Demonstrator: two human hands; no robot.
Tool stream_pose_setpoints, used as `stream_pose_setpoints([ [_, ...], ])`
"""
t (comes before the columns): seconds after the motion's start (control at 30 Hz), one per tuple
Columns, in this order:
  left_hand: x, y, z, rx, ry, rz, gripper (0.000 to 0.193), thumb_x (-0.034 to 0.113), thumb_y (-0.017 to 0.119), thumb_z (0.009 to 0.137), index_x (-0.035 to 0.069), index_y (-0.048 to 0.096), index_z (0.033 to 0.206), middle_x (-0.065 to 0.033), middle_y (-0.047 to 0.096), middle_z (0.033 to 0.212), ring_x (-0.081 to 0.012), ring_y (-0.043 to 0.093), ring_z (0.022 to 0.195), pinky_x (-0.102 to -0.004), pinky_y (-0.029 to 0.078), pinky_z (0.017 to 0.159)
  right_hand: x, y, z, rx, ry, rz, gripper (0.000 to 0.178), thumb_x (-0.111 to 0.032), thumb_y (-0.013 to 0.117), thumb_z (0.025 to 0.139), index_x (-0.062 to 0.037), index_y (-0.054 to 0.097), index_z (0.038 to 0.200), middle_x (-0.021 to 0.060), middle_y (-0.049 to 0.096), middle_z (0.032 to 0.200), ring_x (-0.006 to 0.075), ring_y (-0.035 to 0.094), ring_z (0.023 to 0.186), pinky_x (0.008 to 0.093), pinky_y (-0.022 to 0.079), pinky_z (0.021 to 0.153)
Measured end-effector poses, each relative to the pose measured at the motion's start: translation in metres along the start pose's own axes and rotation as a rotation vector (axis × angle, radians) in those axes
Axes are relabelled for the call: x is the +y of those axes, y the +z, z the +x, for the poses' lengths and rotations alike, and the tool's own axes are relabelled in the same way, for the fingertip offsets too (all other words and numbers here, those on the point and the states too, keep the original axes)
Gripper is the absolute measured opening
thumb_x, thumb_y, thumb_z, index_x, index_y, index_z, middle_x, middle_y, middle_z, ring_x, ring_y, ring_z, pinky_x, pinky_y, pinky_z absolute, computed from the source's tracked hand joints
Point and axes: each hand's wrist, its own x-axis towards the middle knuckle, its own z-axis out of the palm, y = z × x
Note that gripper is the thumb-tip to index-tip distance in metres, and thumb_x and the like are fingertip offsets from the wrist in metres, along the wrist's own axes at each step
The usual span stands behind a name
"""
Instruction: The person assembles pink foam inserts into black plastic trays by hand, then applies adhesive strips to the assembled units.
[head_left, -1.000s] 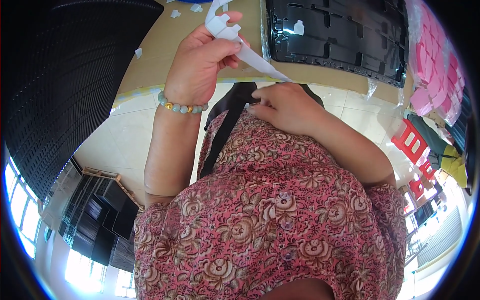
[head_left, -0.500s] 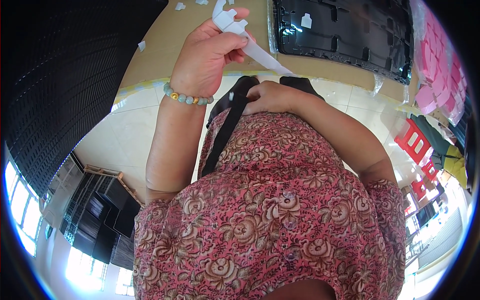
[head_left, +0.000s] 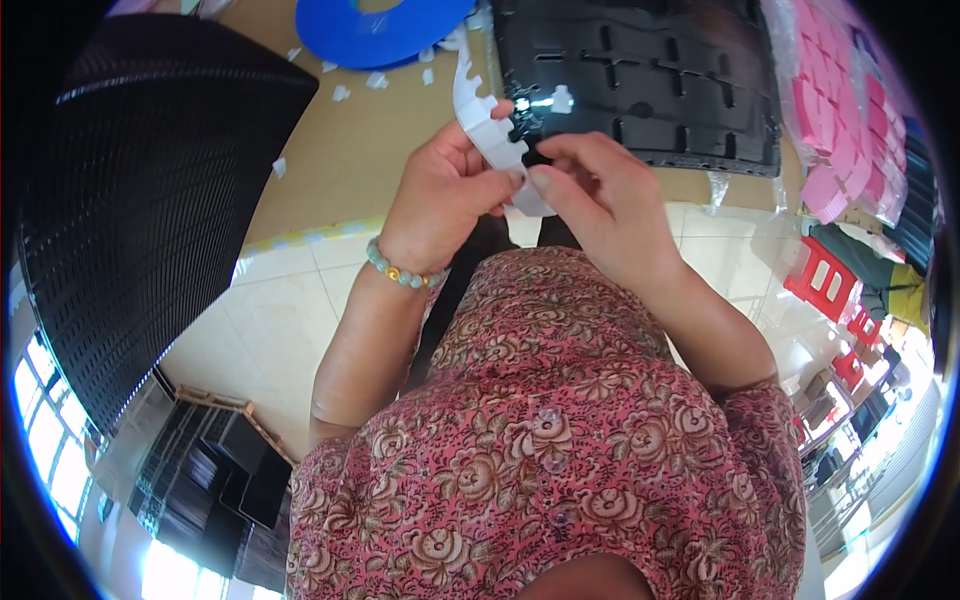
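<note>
My left hand [head_left: 450, 190] pinches a long white label strip [head_left: 480, 125] with a notched edge, which curls up toward the far side. At the strip's near part, the thumb and forefinger of my right hand [head_left: 610, 200] close on its edge; whether a label is between them is hidden. Just beyond the hands lies a black plastic tray [head_left: 680, 125] with raised ridges. A small white cut-out label [head_left: 563, 99] sits on the tray's near left part.
A flat blue ring [head_left: 340, 35] lies at the far edge of the brown tabletop [head_left: 330, 150], with white scraps [head_left: 377, 80] nearby. A black perforated stack [head_left: 160, 190] rises at left. Pink pieces in clear plastic [head_left: 830, 110] stand at right, above a red plastic stool [head_left: 825, 278].
My right hand has come up from my waist to the strip. My left hand has shifted right and nearer. The view has moved, bringing the blue ring in.
</note>
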Motion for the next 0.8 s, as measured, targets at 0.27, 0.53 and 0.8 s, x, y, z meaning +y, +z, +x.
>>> stream_pose_setpoints([
  [0.27, 0.014, 0.029, 0.019, -0.042, -0.114, -0.078, 0.033, 0.010, 0.057, 0.092, 0.002, 0.055, 0.124, -0.0051, 0.066, 0.090, -0.0108, 0.063, 0.074, -0.0241, 0.052, 0.065, 0.027, -0.007, 0.018, 0.256, -0.310, -0.148, 0.012, -0.002, 0.066, 0.076, -0.0054, 0.067, 0.087, 0.0078, 0.059, 0.083, 0.0250, 0.061, 0.077, 0.0341, 0.050, 0.069],
  [0.53, 0.024, 0.044, 0.027, 0.092, -0.103, -0.210, 0.024, 0.022, 0.052, 0.097, 0.000, 0.060, 0.099, -0.0127, 0.068, 0.090, -0.0209, 0.067, 0.084, -0.0339, 0.054, 0.078, 0.003, -0.037, 0.024, 0.413, -0.832, -0.396, 0.029, -0.010, 0.069, 0.063, -0.0110, 0.068, 0.092, 0.0008, 0.057, 0.088, 0.0202, 0.056, 0.077, 0.0347, 0.044, 0.073],
  [0.8, 0.027, 0.019, 0.011, 0.094, -0.054, -0.290, 0.023, 0.022, 0.050, 0.097, 0.000, 0.059, 0.097, -0.0148, 0.068, 0.084, -0.0235, 0.067, 0.077, -0.0363, 0.054, 0.074, 0.076, -0.189, 0.143, 0.603, -0.423, -0.858, 0.007, -0.014, 0.062, 0.080, -0.0114, 0.068, 0.080, 0.0079, 0.064, 0.090, 0.0309, 0.054, 0.097, 0.0411, 0.041, 0.087],
])
